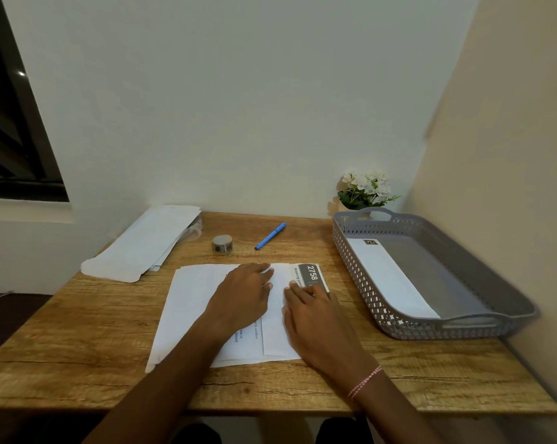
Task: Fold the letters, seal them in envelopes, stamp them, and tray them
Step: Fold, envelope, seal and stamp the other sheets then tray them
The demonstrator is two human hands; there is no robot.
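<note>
Right hand (315,318), left hand (241,296), flat on letter (187,302)

The white printed paper letter (274,328) on the wooden surface (78,331) has a dark grey header band (312,274) at its far right corner, with "2758" in bold white digits turned sideways. Just left of the band, a line of small dark print begins "Watering"; the right hand (315,318) covers the rest. Beside the left hand (241,296), near its wrist, small print reads "to confirm". The blue lines next to it are cut off. The mark on the dark square stamp (370,242), on the white envelope (392,277) in the grey plastic tray (462,328), is too small to read.
</note>
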